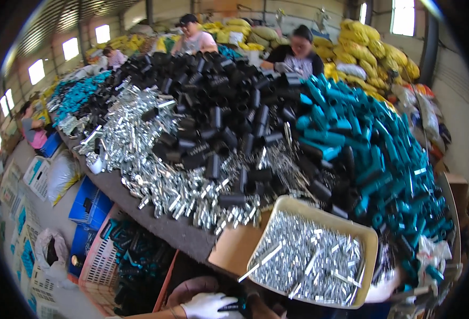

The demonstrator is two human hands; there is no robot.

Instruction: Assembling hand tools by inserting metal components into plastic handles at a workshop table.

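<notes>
My left hand (205, 307), in a white glove, is low in the picture with its fingers closed round a black-and-teal plastic handle (233, 307). The lower edge cuts off part of that hand. On the right, beside the cream tub (373, 250), a smeared pale shape seems to be my right hand (386, 271); its fingers cannot be made out. It is close to the pile of teal plastic handles (388, 175). Small silver metal pieces (309, 250) fill the tub, with a few longer flat strips lying on top.
Black plastic sleeves (229, 111) and shiny metal tubes (139, 143) are heaped across the table (165, 228). A pink crate (99, 271) of black-and-teal parts and a blue bin (91, 202) stand left. Co-workers (298, 53) sit beyond; yellow sacks (359, 48) are stacked behind.
</notes>
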